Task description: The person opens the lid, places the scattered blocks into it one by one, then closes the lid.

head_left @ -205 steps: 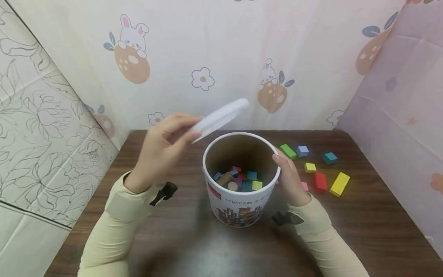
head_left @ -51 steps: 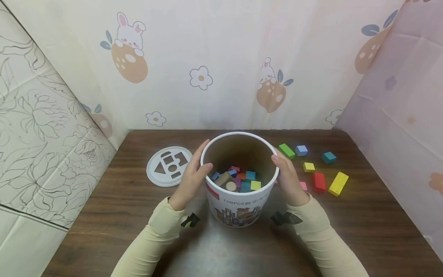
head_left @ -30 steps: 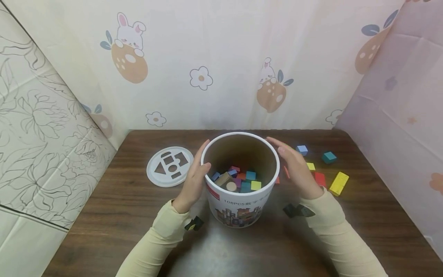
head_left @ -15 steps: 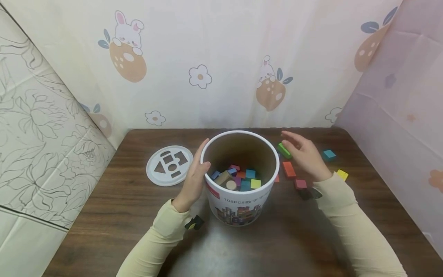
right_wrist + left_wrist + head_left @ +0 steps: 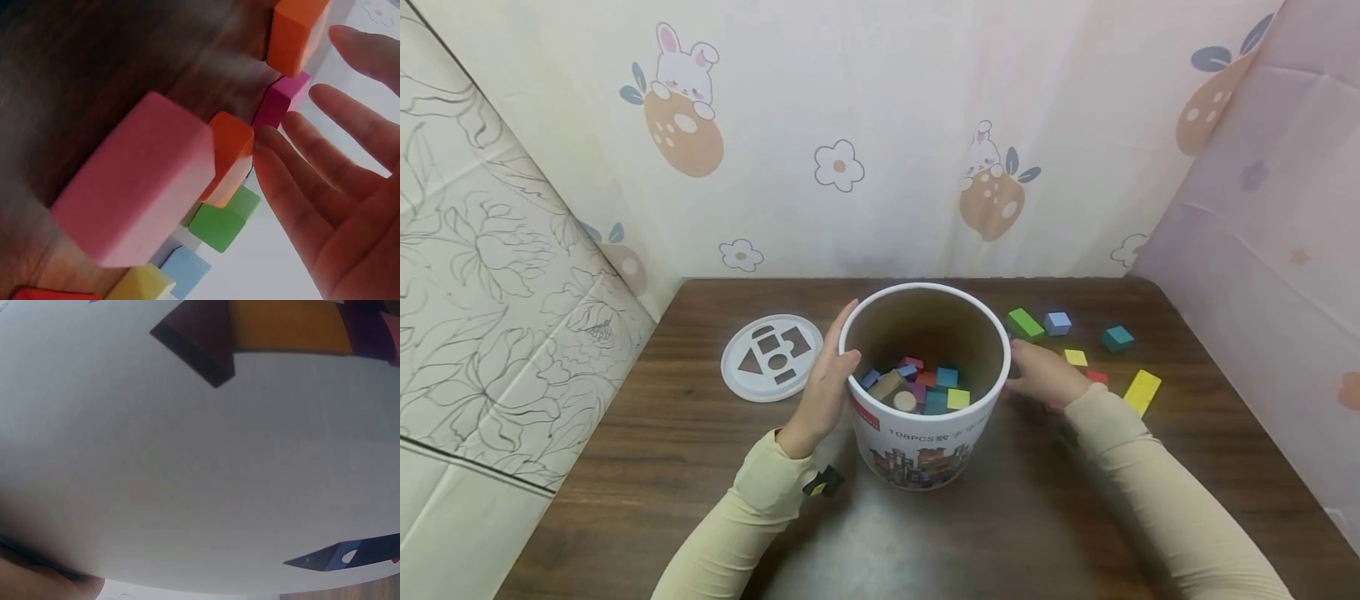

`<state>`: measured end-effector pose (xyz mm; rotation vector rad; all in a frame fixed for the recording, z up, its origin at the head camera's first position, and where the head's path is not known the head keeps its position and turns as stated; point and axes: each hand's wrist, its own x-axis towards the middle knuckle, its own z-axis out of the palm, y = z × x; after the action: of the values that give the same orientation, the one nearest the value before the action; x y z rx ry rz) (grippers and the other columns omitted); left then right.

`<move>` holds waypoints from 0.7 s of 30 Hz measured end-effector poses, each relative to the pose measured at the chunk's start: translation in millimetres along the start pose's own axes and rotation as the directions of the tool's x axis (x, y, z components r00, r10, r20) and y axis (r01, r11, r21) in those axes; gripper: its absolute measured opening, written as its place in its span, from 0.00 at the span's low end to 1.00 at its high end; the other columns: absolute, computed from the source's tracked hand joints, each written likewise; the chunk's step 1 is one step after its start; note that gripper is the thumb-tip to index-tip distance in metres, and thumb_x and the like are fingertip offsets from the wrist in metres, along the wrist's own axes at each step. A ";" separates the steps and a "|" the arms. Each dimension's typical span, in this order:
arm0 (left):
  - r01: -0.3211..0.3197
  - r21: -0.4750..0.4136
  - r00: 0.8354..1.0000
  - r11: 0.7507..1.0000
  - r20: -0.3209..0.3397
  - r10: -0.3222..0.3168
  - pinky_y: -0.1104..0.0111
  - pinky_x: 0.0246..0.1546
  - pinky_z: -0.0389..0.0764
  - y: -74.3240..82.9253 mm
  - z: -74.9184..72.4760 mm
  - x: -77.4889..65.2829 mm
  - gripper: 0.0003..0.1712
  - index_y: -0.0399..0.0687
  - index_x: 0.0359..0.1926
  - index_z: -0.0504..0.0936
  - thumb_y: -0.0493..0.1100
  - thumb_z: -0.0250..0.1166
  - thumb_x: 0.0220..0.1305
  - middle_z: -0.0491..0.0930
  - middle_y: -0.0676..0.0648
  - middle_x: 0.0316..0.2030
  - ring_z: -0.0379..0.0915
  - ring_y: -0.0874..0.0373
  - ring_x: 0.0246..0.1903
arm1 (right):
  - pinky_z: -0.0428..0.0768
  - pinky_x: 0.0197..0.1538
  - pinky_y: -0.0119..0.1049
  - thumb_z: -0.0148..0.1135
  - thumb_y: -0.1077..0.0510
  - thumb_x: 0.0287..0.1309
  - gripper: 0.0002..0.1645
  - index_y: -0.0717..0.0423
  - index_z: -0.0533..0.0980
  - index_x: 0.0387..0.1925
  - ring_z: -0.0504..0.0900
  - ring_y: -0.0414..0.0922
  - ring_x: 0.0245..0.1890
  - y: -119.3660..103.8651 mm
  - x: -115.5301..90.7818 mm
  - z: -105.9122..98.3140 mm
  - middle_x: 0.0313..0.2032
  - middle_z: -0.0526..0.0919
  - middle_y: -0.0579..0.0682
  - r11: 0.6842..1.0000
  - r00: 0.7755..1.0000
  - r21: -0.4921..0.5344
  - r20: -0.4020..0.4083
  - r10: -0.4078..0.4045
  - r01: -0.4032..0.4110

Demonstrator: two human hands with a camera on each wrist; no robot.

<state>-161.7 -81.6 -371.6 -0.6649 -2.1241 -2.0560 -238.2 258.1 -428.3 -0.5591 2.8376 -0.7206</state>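
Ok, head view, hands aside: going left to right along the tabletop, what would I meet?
White lid with cut-outs → white bucket → green block → light-blue block → small yellow block → teal block → long yellow block.

The uncovered white "108PCS" bucket (image 5: 917,457), coloured blocks (image 5: 917,391) inside, stands upright toward the head view's five o'clock; in the right wrist's, an orange block (image 5: 294,36) lies toward one, a magenta block (image 5: 280,101) toward two.
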 end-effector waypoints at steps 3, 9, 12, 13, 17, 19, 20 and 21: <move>0.002 -0.003 1.000 1.000 -0.002 -0.002 0.43 0.72 0.54 1.2 0.6 -0.6 0.38 0.41 0.76 0.47 0.42 0.43 0.66 0.51 0.40 0.75 0.49 0.43 0.73 | 0.76 0.58 0.60 0.74 0.44 0.49 0.41 0.44 0.71 0.64 0.80 0.54 0.56 -0.4 -0.1 2.5 0.57 0.80 0.50 1.000 1.000 0.010 0.018 0.012 -0.013; 0.002 0.003 1.000 1.000 0.000 -0.002 0.43 0.72 0.54 0.8 0.3 -0.5 0.38 0.42 0.76 0.47 0.43 0.43 0.66 0.52 0.41 0.75 0.49 0.44 0.73 | 0.75 0.60 0.59 0.72 0.36 0.46 0.44 0.37 0.68 0.66 0.77 0.53 0.62 -2.4 -3.7 4.9 0.61 0.78 0.45 0.999 1.000 0.051 0.024 -0.006 0.004; 0.005 0.002 1.000 1.000 0.001 -0.005 0.44 0.72 0.54 0.6 0.2 -0.5 0.38 0.43 0.76 0.48 0.44 0.43 0.66 0.52 0.41 0.75 0.49 0.44 0.73 | 0.75 0.60 0.59 0.72 0.39 0.48 0.42 0.39 0.70 0.65 0.79 0.53 0.60 -2.3 -4.4 7.2 0.60 0.79 0.45 0.998 0.999 0.046 0.029 -0.034 0.033; 0.005 -0.002 1.000 1.000 0.002 -0.005 0.43 0.72 0.54 0.5 0.3 -0.5 0.39 0.43 0.76 0.48 0.44 0.44 0.65 0.52 0.41 0.75 0.49 0.44 0.73 | 0.76 0.59 0.59 0.73 0.40 0.48 0.40 0.39 0.71 0.64 0.79 0.53 0.60 -2.1 -4.4 8.1 0.59 0.80 0.45 0.999 0.999 0.042 0.029 -0.034 0.033; 0.008 -0.009 1.000 1.000 -0.001 -0.008 0.43 0.72 0.55 1.1 0.5 -1.0 0.38 0.44 0.76 0.48 0.44 0.44 0.65 0.52 0.41 0.75 0.50 0.44 0.73 | 0.77 0.58 0.58 0.73 0.43 0.49 0.37 0.41 0.73 0.62 0.81 0.53 0.58 -0.6 -3.8 10.9 0.57 0.82 0.46 0.998 0.998 0.025 0.023 -0.054 0.053; 0.008 -0.011 1.000 1.000 -0.001 -0.008 0.43 0.72 0.55 0.4 0.5 -0.9 0.38 0.44 0.76 0.48 0.43 0.44 0.65 0.51 0.41 0.75 0.50 0.44 0.73 | 0.76 0.59 0.58 0.72 0.42 0.49 0.37 0.40 0.73 0.62 0.80 0.53 0.58 -0.5 -3.4 10.5 0.57 0.82 0.45 0.998 0.999 0.025 0.015 -0.052 0.052; 0.009 -0.010 1.000 1.000 -0.002 -0.009 0.43 0.72 0.55 0.3 0.4 -1.1 0.38 0.44 0.76 0.48 0.43 0.44 0.65 0.52 0.41 0.75 0.50 0.44 0.73 | 0.76 0.59 0.58 0.72 0.41 0.50 0.38 0.40 0.72 0.63 0.80 0.53 0.59 -0.3 -3.2 9.8 0.58 0.81 0.45 0.998 0.998 0.025 0.010 -0.054 0.054; 0.009 -0.011 1.000 1.000 -0.001 -0.009 0.43 0.72 0.54 -0.3 0.3 -0.9 0.38 0.44 0.76 0.48 0.43 0.43 0.65 0.51 0.41 0.75 0.49 0.44 0.73 | 0.76 0.59 0.58 0.71 0.40 0.50 0.39 0.40 0.71 0.64 0.79 0.52 0.59 -0.5 -3.2 8.4 0.58 0.81 0.45 0.998 0.999 0.023 0.004 -0.054 0.054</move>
<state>-161.0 -81.5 -372.2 -0.6568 -2.1210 -2.0730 -233.1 255.4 -435.2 -0.6352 2.8162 -0.7586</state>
